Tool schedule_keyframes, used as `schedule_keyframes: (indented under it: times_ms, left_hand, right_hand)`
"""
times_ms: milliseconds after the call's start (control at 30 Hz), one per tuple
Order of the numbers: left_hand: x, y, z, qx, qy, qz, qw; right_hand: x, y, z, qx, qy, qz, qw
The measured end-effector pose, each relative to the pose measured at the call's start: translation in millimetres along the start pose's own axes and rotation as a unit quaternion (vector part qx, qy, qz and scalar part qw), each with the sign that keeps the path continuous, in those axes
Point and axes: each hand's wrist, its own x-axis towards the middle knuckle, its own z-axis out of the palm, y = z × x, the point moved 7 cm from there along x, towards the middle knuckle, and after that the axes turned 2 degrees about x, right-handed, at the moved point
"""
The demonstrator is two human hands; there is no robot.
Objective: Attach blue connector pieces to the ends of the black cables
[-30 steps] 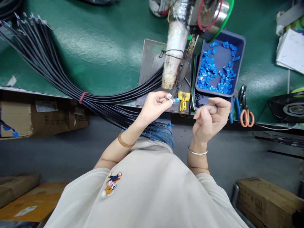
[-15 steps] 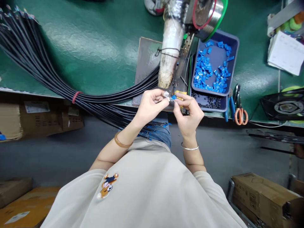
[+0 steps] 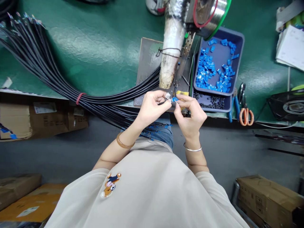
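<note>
Blue connector piece [image 3: 175, 99]: small, hard, moulded plastic, pinched between the fingertips of both hands just in front of the wrapped iron [image 3: 169, 60], at the near edge of the green bench [image 3: 99, 50].

Left hand [image 3: 152, 107]: fingers curled tight on the end of a thin black cable [image 3: 163, 102] and its pale metal shell, likely to keep the cable end steady.

Right hand [image 3: 190, 115]: thumb and forefinger closed narrowly on the blue piece from the opposite side, meeting the left-hand fingertips.

Cable bundle [image 3: 71, 85]: many glossy black round cables, banded by a red tie [image 3: 80, 97], fanning away left of the iron; near ends trail off the bench edge toward the person's lap, apparently within reach for picking.

Blue tray [image 3: 237, 63]: rectangular plastic, right of the iron, holding loose blue pieces like the one held; a second tray [image 3: 211, 103] of small dark parts sits partly beneath it.

Solder spool [image 3: 213, 12]: metallic, round, above the tray.

Scissors [image 3: 244, 110]: orange-handled, right of the tray.
</note>
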Motion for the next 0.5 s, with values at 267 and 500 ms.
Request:
schedule_keyframes:
  times_ms: [267, 500]
  left_hand:
    - [-0.7, 0.9, -0.6, -0.043, -0.004, 0.002, 0.999]
    - [-0.7, -1.7, -1.2, -0.04, 0.005, 0.003, 0.999]
  right_hand:
    - [-1.3, 0.7, 0.3, -0.004, 0.006, 0.008, 1.0]
    - [-0.1, 3.1, 2.1, 0.005, 0.008, 0.033, 0.999]
